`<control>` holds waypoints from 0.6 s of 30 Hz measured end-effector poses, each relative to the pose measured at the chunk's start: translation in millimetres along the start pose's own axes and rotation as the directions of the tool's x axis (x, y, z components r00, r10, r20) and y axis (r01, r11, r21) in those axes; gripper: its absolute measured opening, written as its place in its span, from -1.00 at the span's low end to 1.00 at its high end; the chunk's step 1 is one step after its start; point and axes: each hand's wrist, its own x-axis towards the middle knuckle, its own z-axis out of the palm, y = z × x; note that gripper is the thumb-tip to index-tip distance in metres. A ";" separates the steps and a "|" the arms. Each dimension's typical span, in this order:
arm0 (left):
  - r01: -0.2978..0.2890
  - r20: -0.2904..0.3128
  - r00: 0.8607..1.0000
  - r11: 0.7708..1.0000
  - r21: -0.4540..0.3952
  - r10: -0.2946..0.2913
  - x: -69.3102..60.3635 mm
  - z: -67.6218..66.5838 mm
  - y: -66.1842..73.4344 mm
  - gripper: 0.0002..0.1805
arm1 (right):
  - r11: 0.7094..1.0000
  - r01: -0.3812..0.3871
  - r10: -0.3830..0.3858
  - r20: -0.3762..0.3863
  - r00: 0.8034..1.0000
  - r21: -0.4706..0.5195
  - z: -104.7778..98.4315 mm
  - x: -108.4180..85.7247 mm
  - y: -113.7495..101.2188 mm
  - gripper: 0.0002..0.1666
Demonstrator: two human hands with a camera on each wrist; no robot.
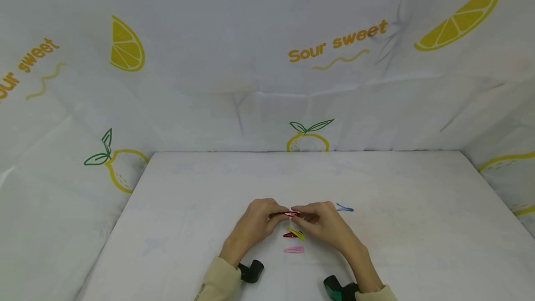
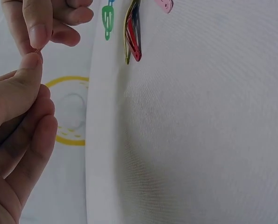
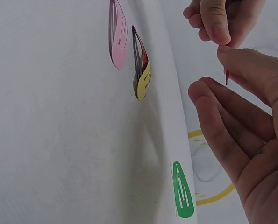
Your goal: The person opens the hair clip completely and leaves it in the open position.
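Both hands meet above the table around a small red hair clip point(image 1: 292, 214). The left hand point(image 1: 261, 219) pinches its left end between thumb and finger; the right hand point(image 1: 321, 222) pinches the other end, and the red edge of the clip point(image 3: 227, 77) shows by the right thumb in the right wrist view. Below them on the table, a yellow clip point(image 1: 297, 233) lies across a dark red clip point(image 1: 288, 235), with a pink clip point(image 1: 294, 249) nearer the person. Most of the held clip is hidden by fingers in the left wrist view.
A blue clip point(image 1: 345, 208) lies just right of the right hand. A green clip point(image 3: 183, 191) shows in the right wrist view. Black devices are strapped at both wrists. The white table point(image 1: 167, 226) has a lemon-patterned sheet point(image 1: 200, 59) behind it.
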 end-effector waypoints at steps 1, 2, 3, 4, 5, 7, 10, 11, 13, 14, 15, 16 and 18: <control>0.004 0.001 1.000 1.000 -0.004 -0.004 -0.4 -0.4 0.3 -0.84 | 1.000 0.003 -0.003 0.000 1.000 0.006 0.2 -0.2 0.0 -0.72; 0.004 0.001 1.000 1.000 -0.008 -0.004 -0.8 -0.5 0.1 -0.84 | 1.000 0.007 -0.007 0.000 1.000 0.010 0.3 -0.3 0.0 -0.71; 0.004 0.000 1.000 1.000 -0.012 -0.004 -1.1 -0.6 0.1 -0.84 | 1.000 0.010 -0.010 0.000 1.000 0.013 0.5 -0.5 0.1 -0.71; 0.002 -0.001 1.000 1.000 -0.016 -0.002 -1.5 -0.4 -0.1 -0.83 | 1.000 0.014 -0.014 -0.001 1.000 0.017 0.9 -0.7 0.3 -0.72; -0.001 -0.002 1.000 1.000 -0.018 0.001 -1.9 -0.4 0.0 -0.83 | 1.000 0.018 -0.018 -0.003 1.000 0.019 1.2 -0.9 0.4 -0.72; -0.006 -0.005 1.000 1.000 -0.022 0.006 -2.5 -0.6 0.2 -0.81 | 0.999 0.031 -0.031 -0.006 1.000 0.025 1.7 -1.2 0.8 -0.73; -0.014 -0.008 1.000 0.999 -0.036 0.014 -3.1 -0.8 0.6 -0.79 | 0.998 0.035 -0.034 -0.009 0.999 0.043 1.8 -1.5 0.8 -0.75; -0.014 -0.007 1.000 0.999 -0.040 0.014 -3.3 -0.8 0.7 -0.78 | 0.998 0.035 -0.034 -0.010 0.999 0.049 1.7 -1.7 0.7 -0.75; -0.012 -0.006 1.000 0.999 -0.048 0.012 -3.6 -1.0 1.1 -0.78 | 0.997 0.033 -0.033 -0.014 0.999 0.064 1.9 -1.9 0.8 -0.74; -0.013 -0.008 1.000 0.999 -0.049 0.013 -3.6 -1.1 1.2 -0.79 | 0.997 0.029 -0.028 -0.017 0.999 0.074 1.9 -2.0 0.6 -0.74; -0.014 -0.009 1.000 0.999 -0.047 0.013 -3.7 -1.2 1.4 -0.79 | 0.996 0.029 -0.028 -0.021 0.999 0.083 2.0 -2.1 0.7 -0.74; -0.014 -0.011 1.000 0.999 -0.044 0.014 -3.8 -1.4 1.6 -0.80 | 0.995 0.028 -0.026 -0.024 0.999 0.094 2.1 -2.3 0.8 -0.73; -0.021 -0.019 1.000 0.999 -0.035 0.021 -3.8 -1.5 1.9 -0.81 | 0.993 0.024 -0.021 -0.029 0.999 0.114 2.0 -2.7 0.6 -0.73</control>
